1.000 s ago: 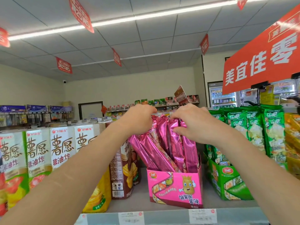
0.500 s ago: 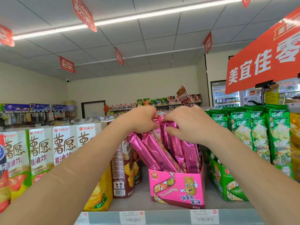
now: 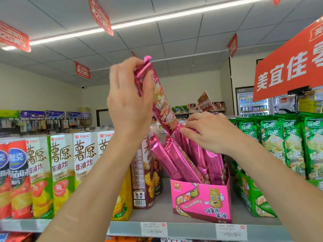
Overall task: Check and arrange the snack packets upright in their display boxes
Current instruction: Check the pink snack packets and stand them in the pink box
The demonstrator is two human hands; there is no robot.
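While my left hand [image 3: 129,102] grips one pink packet [image 3: 162,109] by its top, lifted clear, its long axis runs from eleven o'clock down to five, lower end just above the pink box [image 3: 201,199]. My right hand [image 3: 209,133], nearer the box, curls over the tops of the leaning packets [image 3: 180,161] there.

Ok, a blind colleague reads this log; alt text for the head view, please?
The left hand holds one pink snack packet tilted above a pink display box on a shop shelf, while the right hand grips the tops of the leaning packets inside it. Green packets stand to the right, tall chip cartons to the left.
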